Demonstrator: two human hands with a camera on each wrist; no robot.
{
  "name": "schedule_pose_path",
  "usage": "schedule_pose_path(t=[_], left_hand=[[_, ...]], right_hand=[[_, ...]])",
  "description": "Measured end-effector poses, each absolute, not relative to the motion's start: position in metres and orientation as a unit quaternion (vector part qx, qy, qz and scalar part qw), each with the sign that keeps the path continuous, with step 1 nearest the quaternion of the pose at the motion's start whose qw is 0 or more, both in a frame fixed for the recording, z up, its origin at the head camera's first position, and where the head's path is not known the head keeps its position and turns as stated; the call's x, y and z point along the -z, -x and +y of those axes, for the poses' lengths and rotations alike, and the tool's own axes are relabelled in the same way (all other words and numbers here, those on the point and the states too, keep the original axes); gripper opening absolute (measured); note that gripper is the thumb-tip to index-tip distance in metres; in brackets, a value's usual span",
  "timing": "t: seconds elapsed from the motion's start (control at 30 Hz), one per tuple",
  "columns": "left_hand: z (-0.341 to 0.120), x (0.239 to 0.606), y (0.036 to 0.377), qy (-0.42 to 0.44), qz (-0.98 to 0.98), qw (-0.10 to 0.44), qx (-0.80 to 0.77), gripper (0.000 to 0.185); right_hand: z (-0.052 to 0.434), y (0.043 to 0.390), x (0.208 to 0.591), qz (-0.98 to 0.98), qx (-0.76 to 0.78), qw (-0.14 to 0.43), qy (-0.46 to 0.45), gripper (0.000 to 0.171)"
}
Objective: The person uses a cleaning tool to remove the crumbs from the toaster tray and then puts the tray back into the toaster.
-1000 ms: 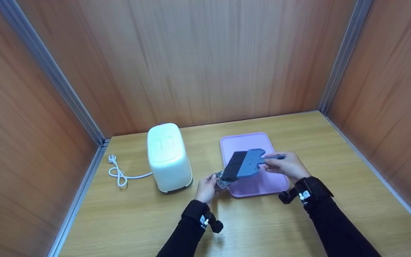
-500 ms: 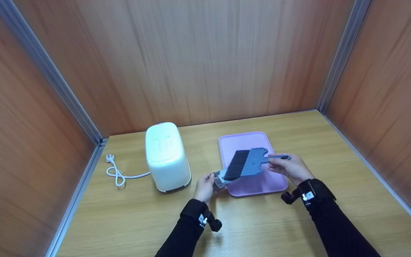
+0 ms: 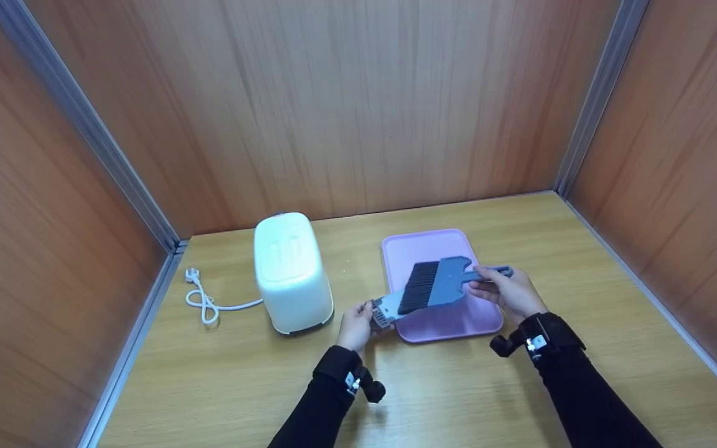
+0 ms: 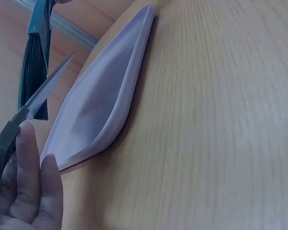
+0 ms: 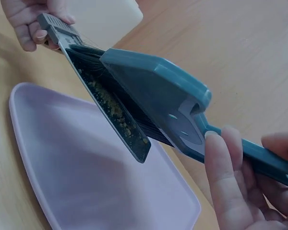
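Left grip pinches a crumb tray and right grip a blue brush in apparent sweeping, light strokes toward the lilac tray seemingly needed next.

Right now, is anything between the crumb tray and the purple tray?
Nothing visible; a gap separates the crumb tray from the purple tray below. The brush in the right hand is above the crumb tray.

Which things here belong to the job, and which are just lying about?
Probably in the job: brush, in the right hand; flat pan, in the left hand; crumbs on it; purple tray beneath.
Probably just lying about: white appliance; cord; plug.
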State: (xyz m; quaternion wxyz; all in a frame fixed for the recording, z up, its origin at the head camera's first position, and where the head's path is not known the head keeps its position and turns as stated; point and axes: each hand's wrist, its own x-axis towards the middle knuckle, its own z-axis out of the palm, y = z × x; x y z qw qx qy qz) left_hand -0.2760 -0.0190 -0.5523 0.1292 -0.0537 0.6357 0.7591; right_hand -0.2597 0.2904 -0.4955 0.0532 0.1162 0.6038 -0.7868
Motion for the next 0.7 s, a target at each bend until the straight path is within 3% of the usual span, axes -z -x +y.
schedule_pose_path(t=[0.7], left_hand=[[-0.025, 0.555, 0.277, 0.053, 0.630, 0.124, -0.764, 0.044]], right_hand=[[0.303, 0.257, 0.499, 0.568, 0.809, 0.035, -0.148, 0.046]])
